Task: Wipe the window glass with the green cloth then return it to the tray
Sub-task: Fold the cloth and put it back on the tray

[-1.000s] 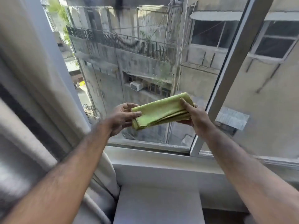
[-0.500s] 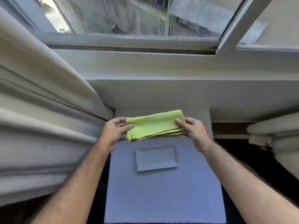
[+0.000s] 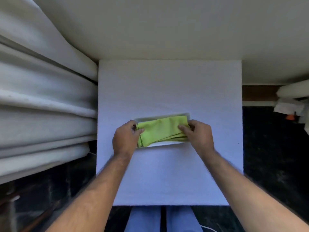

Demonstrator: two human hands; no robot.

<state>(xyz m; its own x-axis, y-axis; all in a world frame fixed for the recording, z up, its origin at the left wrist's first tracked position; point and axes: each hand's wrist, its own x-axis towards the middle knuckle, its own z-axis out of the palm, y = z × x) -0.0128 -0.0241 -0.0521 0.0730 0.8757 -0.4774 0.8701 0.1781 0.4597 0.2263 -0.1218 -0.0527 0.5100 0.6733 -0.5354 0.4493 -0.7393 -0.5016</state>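
Note:
The folded green cloth [image 3: 161,129] lies over a white rectangular tray [image 3: 160,144] in the middle of a small white table [image 3: 168,173]. My left hand [image 3: 124,137] pinches the cloth's left end and my right hand [image 3: 199,133] pinches its right end. The cloth covers most of the tray; only the tray's far rim and near rim show. The window glass is out of view.
Pale curtain folds [image 3: 45,104] hang along the table's left side. The wall under the sill [image 3: 167,27] rises behind the table. More curtain and an orange bit [image 3: 290,116] sit at right. Dark floor surrounds the table; my blue trouser legs [image 3: 162,218] are at the near edge.
My view swung down from the window to the table. Both hands carried the cloth down from the glass and lowered it onto the tray.

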